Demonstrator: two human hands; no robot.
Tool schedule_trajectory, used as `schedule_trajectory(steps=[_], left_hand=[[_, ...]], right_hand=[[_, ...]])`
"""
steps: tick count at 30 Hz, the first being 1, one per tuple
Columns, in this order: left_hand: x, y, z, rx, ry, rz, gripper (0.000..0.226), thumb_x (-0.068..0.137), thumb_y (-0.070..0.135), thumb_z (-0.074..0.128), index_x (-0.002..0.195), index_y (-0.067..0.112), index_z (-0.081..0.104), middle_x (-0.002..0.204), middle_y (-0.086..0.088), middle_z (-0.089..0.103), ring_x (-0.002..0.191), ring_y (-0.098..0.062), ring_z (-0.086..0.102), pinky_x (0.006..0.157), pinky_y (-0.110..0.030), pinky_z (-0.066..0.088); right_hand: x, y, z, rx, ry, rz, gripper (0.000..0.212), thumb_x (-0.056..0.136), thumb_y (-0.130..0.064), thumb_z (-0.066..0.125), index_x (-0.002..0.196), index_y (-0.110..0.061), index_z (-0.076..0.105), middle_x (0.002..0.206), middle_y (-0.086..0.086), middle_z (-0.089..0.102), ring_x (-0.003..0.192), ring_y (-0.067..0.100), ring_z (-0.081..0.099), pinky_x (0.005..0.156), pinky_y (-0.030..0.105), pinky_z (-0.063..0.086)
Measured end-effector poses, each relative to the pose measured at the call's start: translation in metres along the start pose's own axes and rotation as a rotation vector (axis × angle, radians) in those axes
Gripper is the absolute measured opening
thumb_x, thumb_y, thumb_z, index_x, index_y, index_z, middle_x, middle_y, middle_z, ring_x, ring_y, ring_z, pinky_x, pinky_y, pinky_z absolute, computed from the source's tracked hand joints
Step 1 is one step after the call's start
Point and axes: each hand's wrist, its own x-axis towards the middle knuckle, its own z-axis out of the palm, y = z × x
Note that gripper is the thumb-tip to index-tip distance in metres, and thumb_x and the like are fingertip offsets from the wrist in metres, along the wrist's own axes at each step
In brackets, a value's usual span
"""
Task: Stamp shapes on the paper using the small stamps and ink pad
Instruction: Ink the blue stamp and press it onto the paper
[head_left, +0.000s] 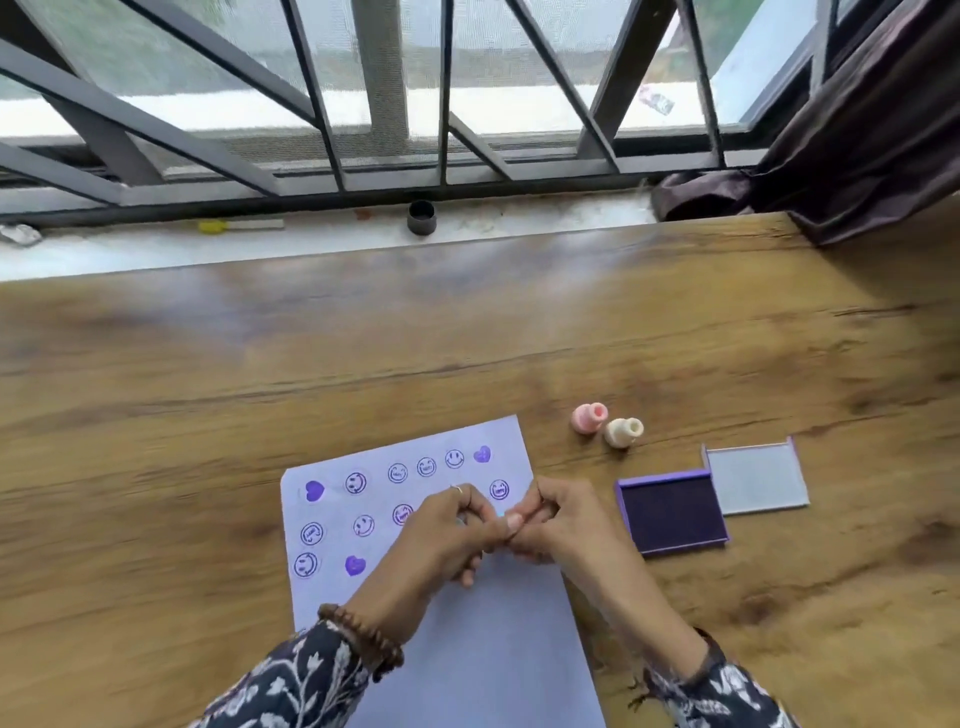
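A white sheet of paper (467, 639) lies on the wooden table, its upper part covered with several purple smiley and heart prints. Over the paper's middle my left hand (441, 535) and my right hand (556, 525) meet, fingertips pinched together on a small light blue stamp (500, 514) that is almost wholly hidden. To the right sits the open purple ink pad (672, 517) with its grey lid (753, 478) lying beside it. A pink stamp (588, 417) and a cream stamp (622, 431) lie on their sides above the pad.
The wooden table (260, 395) runs to a window sill with a small black cap (421, 217) and a yellow-tipped stick (236, 225). Metal window bars stand behind. A dark curtain (857, 156) hangs over the table's far right corner.
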Motion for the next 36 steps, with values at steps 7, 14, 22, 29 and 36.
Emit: schedule_trajectory(steps=[7, 14, 22, 29, 36], left_hand=[[-0.005, 0.011, -0.004, 0.05, -0.052, 0.004, 0.025, 0.076, 0.02, 0.073, 0.064, 0.016, 0.052, 0.05, 0.003, 0.054, 0.04, -0.004, 0.043, 0.038, -0.013, 0.034], [-0.018, -0.004, 0.006, -0.265, 0.254, 0.204, 0.015, 0.089, 0.021, 0.056, 0.075, 0.014, 0.054, 0.048, 0.003, 0.049, 0.034, -0.006, 0.038, 0.035, -0.015, 0.029], [-0.033, 0.007, 0.007, -0.744, 0.124, 0.134, 0.027, 0.088, 0.003, 0.025, 0.099, 0.008, 0.05, 0.067, -0.015, 0.074, 0.039, -0.011, 0.043, 0.038, -0.017, 0.037], [-0.054, 0.016, 0.007, -1.12, -0.109, 0.098, 0.022, 0.096, 0.006, 0.032, 0.11, 0.002, 0.049, 0.087, -0.026, 0.072, 0.09, -0.03, 0.065, 0.061, -0.026, 0.06], [-0.064, 0.023, 0.017, -1.043, -0.136, 0.121, 0.031, 0.093, 0.0, 0.031, 0.119, 0.003, 0.047, 0.117, -0.03, 0.058, 0.107, -0.037, 0.06, 0.08, -0.036, 0.055]], right_hand=[[-0.003, -0.006, -0.005, -0.003, -0.042, -0.009, 0.02, 0.063, 0.004, 0.064, 0.057, -0.015, 0.06, 0.065, 0.014, 0.061, 0.062, 0.024, 0.06, 0.078, 0.052, 0.055], [-0.018, -0.008, -0.009, 0.235, -0.054, -0.065, 0.016, 0.072, 0.001, 0.074, 0.077, -0.003, 0.06, 0.075, 0.015, 0.065, 0.069, 0.02, 0.065, 0.066, 0.025, 0.056], [-0.042, -0.011, -0.036, 0.629, -0.007, -0.028, 0.009, 0.077, -0.006, 0.069, 0.085, -0.003, 0.066, 0.072, 0.003, 0.074, 0.062, 0.007, 0.069, 0.059, 0.014, 0.056], [-0.071, -0.019, -0.015, 0.525, 0.003, -0.248, 0.011, 0.076, -0.009, 0.071, 0.086, -0.01, 0.074, 0.078, 0.001, 0.076, 0.073, 0.011, 0.07, 0.063, 0.014, 0.054], [-0.086, -0.031, 0.002, 0.131, 0.088, -0.408, 0.024, 0.072, -0.019, 0.075, 0.07, -0.043, 0.073, 0.075, -0.015, 0.075, 0.073, 0.007, 0.07, 0.072, 0.026, 0.058]])
